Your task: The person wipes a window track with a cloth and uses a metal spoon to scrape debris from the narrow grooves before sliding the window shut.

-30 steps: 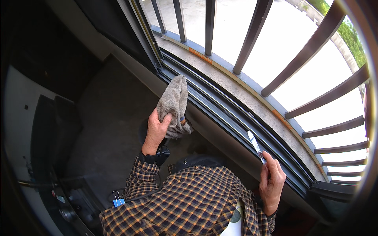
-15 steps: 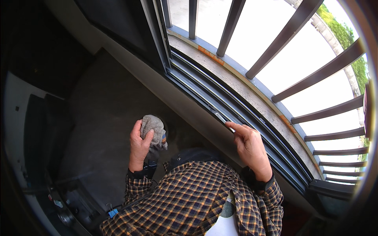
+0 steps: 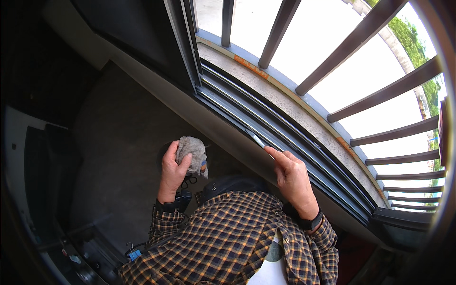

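A bunched grey cloth [image 3: 191,153] is gripped in my left hand [image 3: 174,172], thumb across its front, held in front of my body away from the window. My right hand [image 3: 295,183] is closed over the sliding window track [image 3: 228,102] on the right. From its fingertips a thin, flat, shiny strip like a blade [image 3: 255,137] points up and left, lying along the inner edge of the track. The rest of this strip is hidden in my hand, so its exact kind does not show.
Dark vertical bars [image 3: 278,35] stand beyond the track, above a pale stone ledge [image 3: 221,53]. A dark window frame [image 3: 183,47] rises at the track's far end. A blue clip [image 3: 134,255] is at lower left, near the grey floor [image 3: 114,142].
My right hand and the thin strip have slid a little up and left along the track. My left hand, still on the cloth, has shifted slightly right.
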Demonstrator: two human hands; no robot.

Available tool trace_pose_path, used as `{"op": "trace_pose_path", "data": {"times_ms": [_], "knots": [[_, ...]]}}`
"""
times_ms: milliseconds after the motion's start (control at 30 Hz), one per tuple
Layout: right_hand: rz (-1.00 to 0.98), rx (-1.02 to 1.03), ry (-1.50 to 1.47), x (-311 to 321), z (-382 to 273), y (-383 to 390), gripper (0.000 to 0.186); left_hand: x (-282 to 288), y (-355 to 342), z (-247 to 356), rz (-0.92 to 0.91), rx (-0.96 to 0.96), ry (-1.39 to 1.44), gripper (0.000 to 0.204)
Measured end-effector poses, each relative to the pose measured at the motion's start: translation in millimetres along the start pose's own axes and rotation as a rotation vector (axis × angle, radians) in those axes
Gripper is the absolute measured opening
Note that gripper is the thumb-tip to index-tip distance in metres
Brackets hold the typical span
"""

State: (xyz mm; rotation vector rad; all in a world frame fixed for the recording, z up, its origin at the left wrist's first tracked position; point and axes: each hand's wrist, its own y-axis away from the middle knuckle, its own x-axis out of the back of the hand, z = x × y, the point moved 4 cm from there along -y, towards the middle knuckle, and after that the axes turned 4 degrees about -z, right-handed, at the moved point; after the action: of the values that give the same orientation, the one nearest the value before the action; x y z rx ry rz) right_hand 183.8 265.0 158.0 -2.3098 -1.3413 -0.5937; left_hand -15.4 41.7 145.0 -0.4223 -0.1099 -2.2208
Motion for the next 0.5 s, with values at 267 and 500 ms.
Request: {"op": "trace_pose_path", "data": {"times_ms": [267,500], "knots": [[0.214,-0.156,-0.490,22,19,19,0.039,-1,1,-8,-0.002,-0.024,-0.038,0.029],[0.038,-0.093,-0.088,25,-14,22,0.034,-4,-2,-4,-0.010,-0.022,-0.016,0.028]]}}
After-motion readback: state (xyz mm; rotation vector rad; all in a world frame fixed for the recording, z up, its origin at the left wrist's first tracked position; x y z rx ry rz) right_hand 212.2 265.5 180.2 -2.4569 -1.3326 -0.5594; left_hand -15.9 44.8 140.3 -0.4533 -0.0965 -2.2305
